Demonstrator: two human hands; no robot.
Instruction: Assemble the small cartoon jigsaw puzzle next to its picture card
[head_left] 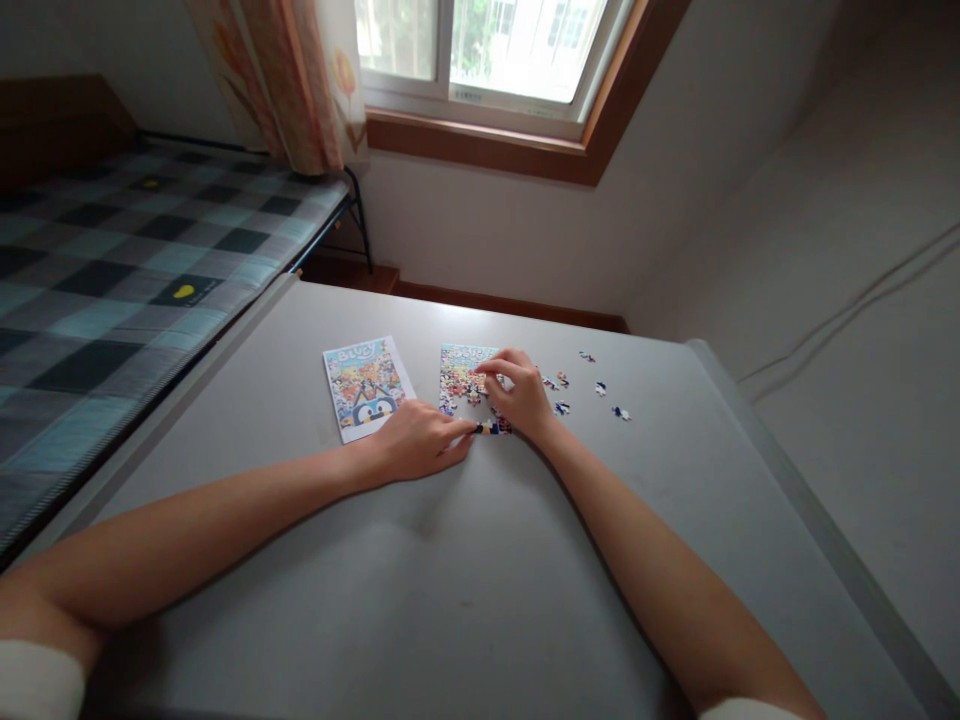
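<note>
Puzzle (456, 374) lies beneath right hand (521, 393), fingers curled, grip unclear; left hand (421, 440), fingers extended, touches puzzle's near edge.

A bedroom in a home is seen here. To the left of the table (465, 610), a bed (247, 210) can be seen — its mattress is covered in blue, gray and black squares, with little yellow hearts printed on it. Past the far edge of the table, a window (517, 50) is framed in brown, and a curtain (281, 80) with flowers is hung at its left side. To the right of the table, a plain pale wall (847, 300) is seen. On the table, a jigsaw puzzle (456, 372) is laid out — a thing often found in homes.
</note>
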